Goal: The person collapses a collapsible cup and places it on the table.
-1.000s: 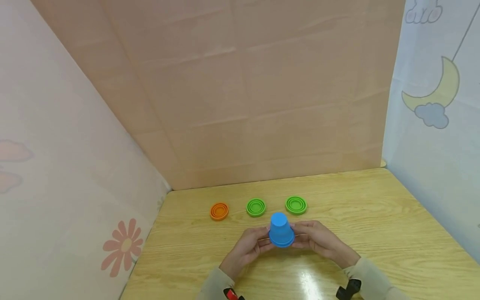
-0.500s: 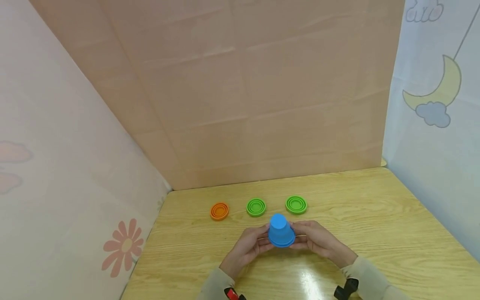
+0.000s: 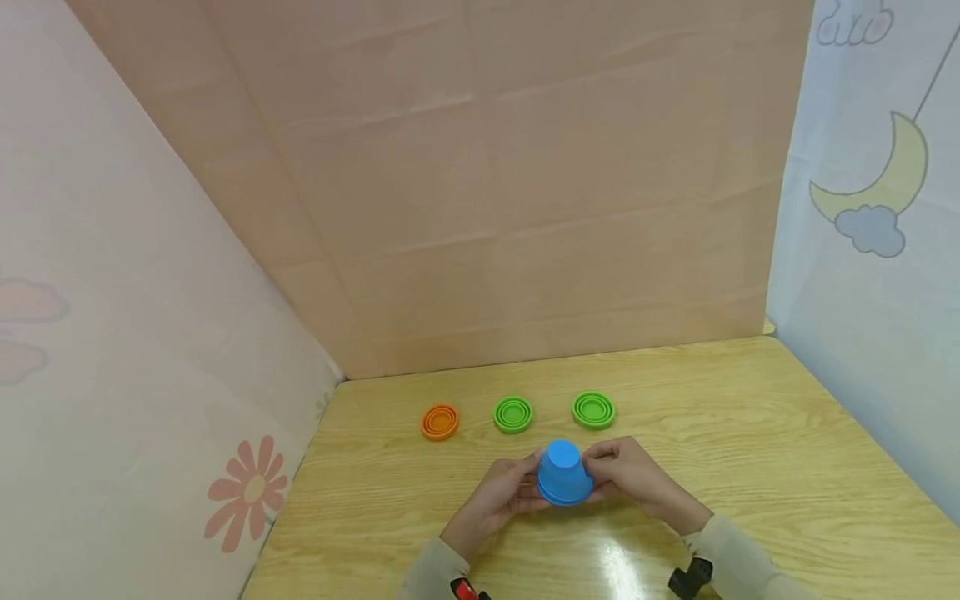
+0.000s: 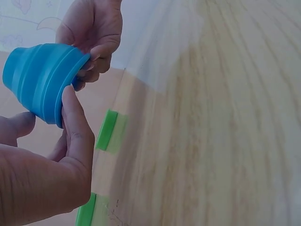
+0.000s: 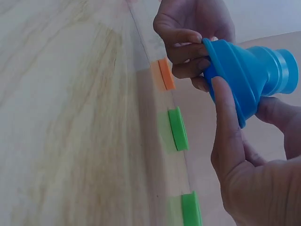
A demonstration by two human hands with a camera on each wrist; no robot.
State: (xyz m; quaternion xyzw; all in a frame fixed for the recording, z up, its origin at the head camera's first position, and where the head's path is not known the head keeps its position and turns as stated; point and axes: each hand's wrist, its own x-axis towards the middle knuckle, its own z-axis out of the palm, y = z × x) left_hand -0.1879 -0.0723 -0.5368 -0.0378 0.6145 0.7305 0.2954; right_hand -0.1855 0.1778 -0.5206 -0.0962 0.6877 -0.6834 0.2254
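A blue collapsible cup point(image 3: 564, 477) is held upside down above the table, its narrow base up and its wide rim down. My left hand point(image 3: 497, 498) grips its left side, and my right hand point(image 3: 639, 478) pinches the right side. In the right wrist view the cup's ringed wall point(image 5: 249, 75) looks uneven, bulging near the rim on the side of the right hand point(image 5: 263, 174). The left wrist view shows the left hand's fingers point(image 4: 77, 125) along the rim, with the thumb on the wall. The cup's inside is hidden.
Behind the cup, three flattened collapsible cups lie in a row on the wooden table point(image 3: 375, 517): one orange point(image 3: 439, 422), one green in the middle point(image 3: 513, 414), and another green at right point(image 3: 593, 410). Cloth-covered panels point(image 3: 525, 208) stand at the back and both sides.
The blue cup has sunk slightly toward me and looks shorter, its right side bulging out. My right fingers have bent more against its wall. The flattened cups stay put.
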